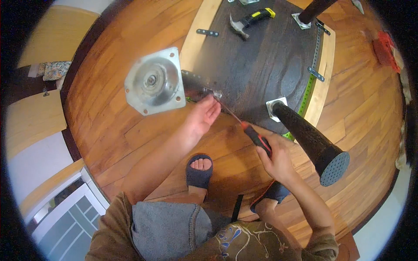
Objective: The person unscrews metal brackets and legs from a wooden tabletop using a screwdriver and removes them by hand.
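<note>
My right hand [277, 157] is wrapped round the red-and-black handle of a screwdriver [257, 140]. Its thin shaft slants up and left to a small metal mounting plate [216, 93] at the foot of a dark table leg [192, 81]. At the shaft's tip, my left hand [201, 116] has its fingers drawn together; whatever they pinch is hidden. This leg rises toward me, ending in a broad silver metal plate [173, 78] with corner holes. Below the fittings lies a dark wooden tabletop [257, 65], underside up.
Another dark leg [305, 130] with a perforated grey foot stands at the near right corner, a third leg [318, 9] at the far right. A claw hammer [252, 21] lies on the panel. Pale wooden strips [324, 82] edge it. A red object [385, 51] rests on the wooden floor.
</note>
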`<state>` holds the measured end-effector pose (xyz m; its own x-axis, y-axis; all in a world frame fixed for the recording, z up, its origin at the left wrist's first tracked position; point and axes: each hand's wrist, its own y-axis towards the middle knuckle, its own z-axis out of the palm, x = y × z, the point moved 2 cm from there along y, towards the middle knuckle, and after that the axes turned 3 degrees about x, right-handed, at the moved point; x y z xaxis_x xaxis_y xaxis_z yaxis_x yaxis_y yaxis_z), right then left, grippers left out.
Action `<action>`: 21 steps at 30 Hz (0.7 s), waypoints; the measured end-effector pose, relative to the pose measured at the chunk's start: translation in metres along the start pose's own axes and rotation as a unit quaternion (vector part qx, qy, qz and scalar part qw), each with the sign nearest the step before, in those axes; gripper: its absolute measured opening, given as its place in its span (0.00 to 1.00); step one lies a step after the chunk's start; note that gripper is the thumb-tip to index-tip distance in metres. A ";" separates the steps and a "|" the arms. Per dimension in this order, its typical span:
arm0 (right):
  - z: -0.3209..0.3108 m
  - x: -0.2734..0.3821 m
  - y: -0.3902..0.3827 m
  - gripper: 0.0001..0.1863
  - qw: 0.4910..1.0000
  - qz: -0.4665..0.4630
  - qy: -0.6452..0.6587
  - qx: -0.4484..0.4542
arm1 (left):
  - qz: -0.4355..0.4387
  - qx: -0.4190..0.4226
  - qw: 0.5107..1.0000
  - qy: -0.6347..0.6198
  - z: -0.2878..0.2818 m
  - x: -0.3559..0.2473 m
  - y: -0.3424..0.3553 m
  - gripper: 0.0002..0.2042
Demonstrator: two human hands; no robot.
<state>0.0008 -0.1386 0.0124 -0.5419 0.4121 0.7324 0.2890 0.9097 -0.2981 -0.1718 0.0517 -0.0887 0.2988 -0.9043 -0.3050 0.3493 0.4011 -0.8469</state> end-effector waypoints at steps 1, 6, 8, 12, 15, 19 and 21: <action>-0.003 -0.013 -0.007 0.15 0.996 0.038 0.033 0.070 | -0.033 -0.003 0.999 0.043 -0.002 0.008 -0.002 0.12; -0.131 -0.077 -0.053 0.14 0.967 0.184 0.055 0.167 | -0.080 -0.004 0.988 0.133 -0.003 0.003 -0.027 0.19; -0.160 -0.103 -0.055 0.11 0.943 0.271 0.111 0.159 | -0.077 -0.003 0.973 0.219 -0.014 -0.016 -0.036 0.15; -0.238 -0.071 -0.013 0.12 0.934 0.345 -0.012 0.088 | -0.095 -0.020 0.923 0.372 -0.001 -0.049 -0.044 0.14; -0.245 -0.057 0.046 0.13 0.973 0.225 -0.043 0.031 | -0.070 -0.022 0.902 0.425 0.015 -0.056 -0.045 0.14; -0.163 -0.033 0.108 0.15 0.978 0.079 0.097 0.167 | -0.049 -0.056 0.912 0.403 0.011 -0.037 -0.039 0.14; -0.119 -0.024 0.126 0.15 0.955 0.027 0.092 0.280 | 0.024 -0.076 0.945 0.318 0.004 -0.022 -0.026 0.15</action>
<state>0.1440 -0.0403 0.0296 -0.3760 0.4901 0.7864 -0.1819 0.7931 -0.5813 -0.1842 0.0613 -0.0580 -0.3010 -0.8102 -0.5030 0.2025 0.4612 -0.8639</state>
